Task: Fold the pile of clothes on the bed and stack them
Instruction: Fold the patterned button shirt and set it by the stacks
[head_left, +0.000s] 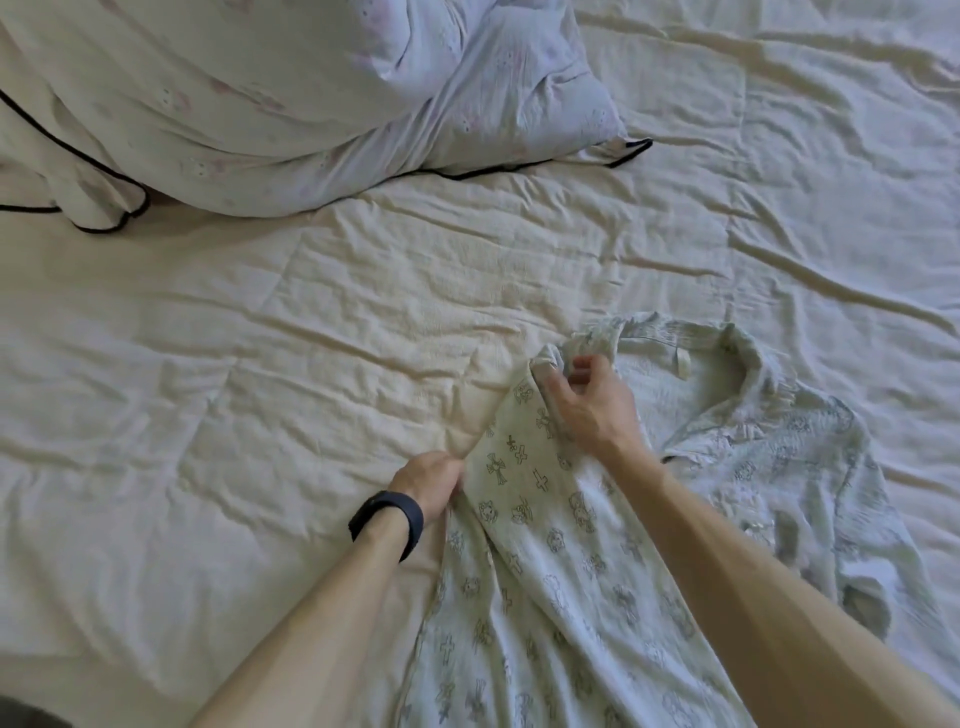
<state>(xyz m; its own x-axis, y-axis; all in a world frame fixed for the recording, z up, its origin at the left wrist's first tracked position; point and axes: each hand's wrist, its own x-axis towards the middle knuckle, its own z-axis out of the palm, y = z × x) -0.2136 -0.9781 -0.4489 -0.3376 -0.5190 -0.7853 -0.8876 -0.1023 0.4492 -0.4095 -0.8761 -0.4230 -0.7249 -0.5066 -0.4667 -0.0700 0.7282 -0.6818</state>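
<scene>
Right hand (587, 400) pinches the printed pyjama shirt (545, 545) at its shoulder fold, while the left hand (431, 483), nearer the person, grips the same folded edge on the bed (260, 364). Holding that edge taut and straight between both grips should keep the crease clean.

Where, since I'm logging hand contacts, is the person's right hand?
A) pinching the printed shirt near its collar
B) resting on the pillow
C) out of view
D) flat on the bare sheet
A: the right hand pinches a fold of the printed shirt just beside the collar, while the left hand grips the shirt's edge.
</scene>
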